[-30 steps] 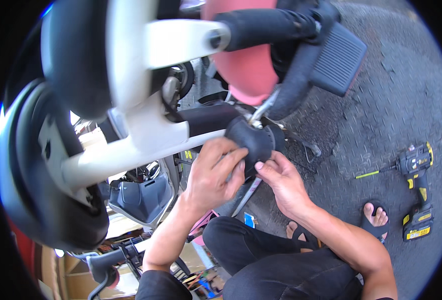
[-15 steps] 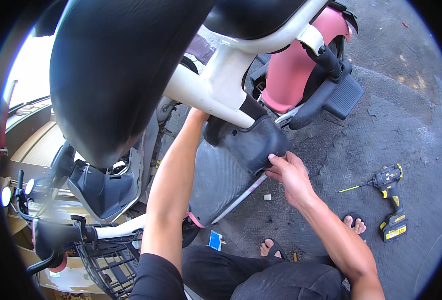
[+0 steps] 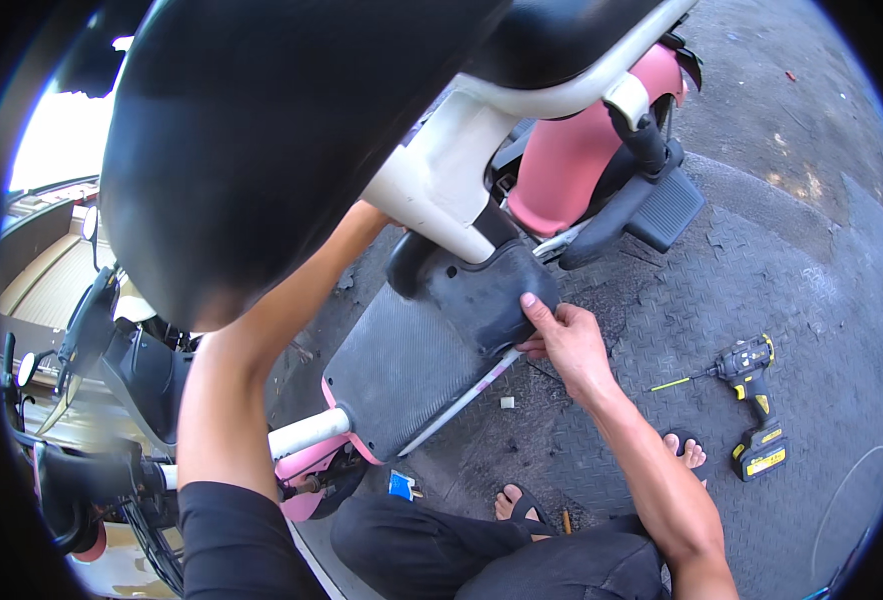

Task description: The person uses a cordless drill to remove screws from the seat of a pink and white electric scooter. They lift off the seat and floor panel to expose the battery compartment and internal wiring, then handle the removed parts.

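A black plastic cover (image 3: 484, 300) sits around the foot of the white frame (image 3: 432, 190) of a pink and white scooter, at the back end of the ribbed footboard (image 3: 397, 375). My right hand (image 3: 570, 345) grips the cover's right edge, thumb on top and fingers bent beneath. On the far side of the frame, my left hand (image 3: 370, 216) reaches in beside the cover. Its fingers are hidden, so I cannot see what they touch. A large black saddle (image 3: 272, 150) hangs over the upper left and blocks part of that side.
On the ground to the right lies a black and yellow cordless drill (image 3: 752, 400) with a long bit. A small white block (image 3: 507, 402) and a blue packet (image 3: 403, 485) lie near my feet. The pink rear fender (image 3: 567, 160) and a footrest (image 3: 666, 208) stick out beyond the cover.
My view has shifted, showing more of the footboard and its pink edge. My left elbow has swung outward to the left. The right hand keeps its grip on the cover's edge.
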The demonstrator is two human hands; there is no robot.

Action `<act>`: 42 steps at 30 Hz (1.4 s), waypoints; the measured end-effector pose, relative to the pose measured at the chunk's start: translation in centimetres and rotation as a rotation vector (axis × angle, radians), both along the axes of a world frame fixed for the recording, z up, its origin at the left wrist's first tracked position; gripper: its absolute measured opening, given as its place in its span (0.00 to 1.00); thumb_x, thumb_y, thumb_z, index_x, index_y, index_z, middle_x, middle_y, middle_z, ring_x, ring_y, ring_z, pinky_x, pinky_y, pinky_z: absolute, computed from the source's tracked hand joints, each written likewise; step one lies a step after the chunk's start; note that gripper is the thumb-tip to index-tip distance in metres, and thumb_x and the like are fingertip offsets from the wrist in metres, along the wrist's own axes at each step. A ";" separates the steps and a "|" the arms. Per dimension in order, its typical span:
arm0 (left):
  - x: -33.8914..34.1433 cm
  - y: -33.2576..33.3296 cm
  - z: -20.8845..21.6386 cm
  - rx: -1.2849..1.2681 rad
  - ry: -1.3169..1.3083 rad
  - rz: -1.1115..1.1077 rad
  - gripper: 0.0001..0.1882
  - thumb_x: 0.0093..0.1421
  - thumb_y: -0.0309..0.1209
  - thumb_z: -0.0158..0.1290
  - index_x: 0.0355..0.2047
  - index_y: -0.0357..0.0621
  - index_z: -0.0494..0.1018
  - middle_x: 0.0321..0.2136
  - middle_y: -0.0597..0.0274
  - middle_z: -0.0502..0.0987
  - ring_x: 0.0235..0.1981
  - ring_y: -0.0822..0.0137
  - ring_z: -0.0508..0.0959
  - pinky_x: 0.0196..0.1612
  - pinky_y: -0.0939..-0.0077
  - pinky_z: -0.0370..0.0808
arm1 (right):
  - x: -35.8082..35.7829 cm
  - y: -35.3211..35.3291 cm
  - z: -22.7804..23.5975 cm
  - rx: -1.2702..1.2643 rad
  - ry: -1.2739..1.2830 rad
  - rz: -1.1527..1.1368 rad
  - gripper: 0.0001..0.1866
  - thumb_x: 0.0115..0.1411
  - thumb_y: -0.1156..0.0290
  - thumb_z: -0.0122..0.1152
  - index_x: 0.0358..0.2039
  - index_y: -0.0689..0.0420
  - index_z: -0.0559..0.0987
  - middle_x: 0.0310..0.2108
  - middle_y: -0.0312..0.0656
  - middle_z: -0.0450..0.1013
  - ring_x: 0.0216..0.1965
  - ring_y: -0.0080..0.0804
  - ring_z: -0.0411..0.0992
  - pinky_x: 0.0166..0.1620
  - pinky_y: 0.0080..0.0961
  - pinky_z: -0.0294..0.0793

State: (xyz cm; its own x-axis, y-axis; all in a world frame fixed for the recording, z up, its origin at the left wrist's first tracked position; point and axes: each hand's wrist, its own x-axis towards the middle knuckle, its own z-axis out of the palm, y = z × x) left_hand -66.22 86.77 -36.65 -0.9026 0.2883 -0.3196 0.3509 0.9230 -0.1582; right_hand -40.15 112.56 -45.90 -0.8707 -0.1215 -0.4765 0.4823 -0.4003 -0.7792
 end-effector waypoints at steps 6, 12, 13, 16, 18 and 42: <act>-0.7 -0.3 0.9 -0.167 -0.244 0.014 0.17 0.67 0.36 0.60 0.48 0.36 0.85 0.46 0.42 0.87 0.50 0.41 0.85 0.56 0.52 0.79 | -0.2 -0.1 -0.2 0.079 -0.022 0.047 0.31 0.68 0.44 0.77 0.38 0.66 0.82 0.32 0.45 0.83 0.30 0.31 0.85 0.36 0.27 0.86; -1.7 0.9 1.9 -0.275 -0.382 0.041 0.17 0.66 0.36 0.61 0.48 0.36 0.85 0.46 0.43 0.87 0.50 0.41 0.86 0.56 0.52 0.80 | -1.2 1.0 -0.6 -0.119 -0.020 0.100 0.36 0.65 0.43 0.80 0.47 0.70 0.81 0.38 0.47 0.84 0.33 0.28 0.85 0.38 0.27 0.87; -1.8 1.2 2.1 -0.288 -0.399 0.045 0.17 0.65 0.36 0.61 0.48 0.36 0.86 0.45 0.43 0.87 0.50 0.42 0.86 0.56 0.52 0.80 | -1.1 1.1 -0.4 -0.140 -0.016 0.103 0.36 0.65 0.43 0.80 0.47 0.70 0.81 0.38 0.47 0.84 0.33 0.28 0.85 0.38 0.27 0.87; -2.2 1.8 2.6 -0.326 -0.439 0.066 0.17 0.65 0.36 0.61 0.48 0.36 0.86 0.45 0.43 0.88 0.49 0.42 0.86 0.56 0.52 0.80 | -0.5 0.8 0.3 0.101 0.058 0.066 0.35 0.64 0.44 0.81 0.40 0.70 0.81 0.30 0.48 0.84 0.30 0.33 0.86 0.36 0.32 0.86; -2.4 2.0 2.8 -0.340 -0.455 0.078 0.17 0.65 0.35 0.61 0.48 0.36 0.86 0.45 0.43 0.88 0.49 0.42 0.86 0.55 0.52 0.80 | 0.0 0.7 0.6 0.162 0.065 0.074 0.35 0.62 0.43 0.82 0.34 0.68 0.79 0.24 0.50 0.83 0.29 0.37 0.86 0.35 0.37 0.84; 1.7 2.7 7.6 -0.301 -0.422 0.169 0.18 0.60 0.34 0.61 0.46 0.37 0.87 0.44 0.44 0.89 0.46 0.43 0.87 0.54 0.53 0.81 | -5.7 7.8 -0.8 0.442 0.524 -0.168 0.06 0.69 0.74 0.68 0.41 0.65 0.85 0.33 0.57 0.83 0.34 0.58 0.84 0.39 0.47 0.82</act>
